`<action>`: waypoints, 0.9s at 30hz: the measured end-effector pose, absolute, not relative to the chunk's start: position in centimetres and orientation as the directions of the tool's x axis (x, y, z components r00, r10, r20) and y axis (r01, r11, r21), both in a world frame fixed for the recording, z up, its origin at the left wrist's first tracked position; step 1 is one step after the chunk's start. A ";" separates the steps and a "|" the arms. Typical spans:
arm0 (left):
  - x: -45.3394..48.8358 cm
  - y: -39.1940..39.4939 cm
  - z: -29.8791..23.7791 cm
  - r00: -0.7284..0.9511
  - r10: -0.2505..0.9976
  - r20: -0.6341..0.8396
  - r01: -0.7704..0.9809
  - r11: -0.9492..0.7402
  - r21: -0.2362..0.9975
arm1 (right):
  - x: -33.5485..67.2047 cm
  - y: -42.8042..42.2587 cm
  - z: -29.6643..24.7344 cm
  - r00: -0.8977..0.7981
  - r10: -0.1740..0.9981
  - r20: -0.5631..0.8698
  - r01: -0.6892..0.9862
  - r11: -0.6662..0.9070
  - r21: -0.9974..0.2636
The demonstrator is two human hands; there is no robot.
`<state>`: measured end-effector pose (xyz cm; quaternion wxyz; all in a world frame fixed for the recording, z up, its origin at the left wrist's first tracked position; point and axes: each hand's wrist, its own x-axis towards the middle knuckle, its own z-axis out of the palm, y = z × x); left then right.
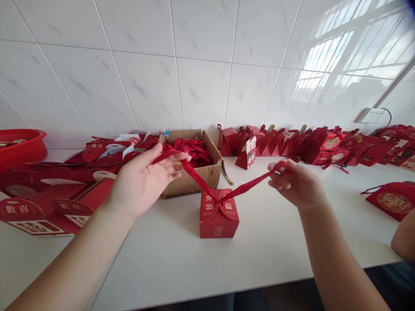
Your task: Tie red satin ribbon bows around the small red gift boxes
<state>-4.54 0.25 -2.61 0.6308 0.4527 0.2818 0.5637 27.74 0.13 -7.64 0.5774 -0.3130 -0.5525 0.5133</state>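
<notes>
A small red gift box [218, 225] with pale lettering stands upright on the white table. Red ribbon [197, 178] runs through the holes in its rounded top flaps, its two ends spread apart in a V. My left hand [142, 179] grips one end between thumb and fingers, up and to the left of the box. The other end is pinched in my right hand [293, 183], raised to the right. Neither hand touches the box itself. Behind my left hand sits an open cardboard box [189, 179] full of red ribbons [191, 151].
Unfilled-looking red boxes [42, 198] are piled at left, near a red basin [22, 149]. Several finished red boxes [330, 144] line the tiled wall at right. A red drawstring pouch [392, 198] lies at far right, near another person's arm [403, 237].
</notes>
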 end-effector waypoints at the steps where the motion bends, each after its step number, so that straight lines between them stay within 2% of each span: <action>1: -4.0 0.2 -2.3 0.219 0.954 0.203 -0.442 -0.088 0.893 | 27.5 0.0 -7.1 -0.132 0.930 0.343 -0.231 0.308 -0.923; 7: -1.4 0.2 -1.6 0.289 0.872 0.395 -0.207 -0.346 0.915 | 25.0 -0.7 -4.6 -0.167 0.844 0.510 -0.086 0.503 -0.860; 11: -0.2 0.4 -1.2 0.265 0.823 0.502 -0.173 -0.472 0.865 | 23.0 -0.6 -3.4 -0.185 0.799 0.572 -0.040 0.575 -0.817; 17: 0.9 0.3 0.3 0.243 0.790 0.564 -0.106 -0.556 0.824 | 21.6 0.2 -2.7 -0.260 0.768 0.586 -0.079 0.588 -0.805; 27: 1.1 0.6 1.5 0.312 0.714 0.627 -0.066 -0.642 0.764 | 21.4 0.1 -2.1 -0.227 0.751 0.620 -0.108 0.613 -0.783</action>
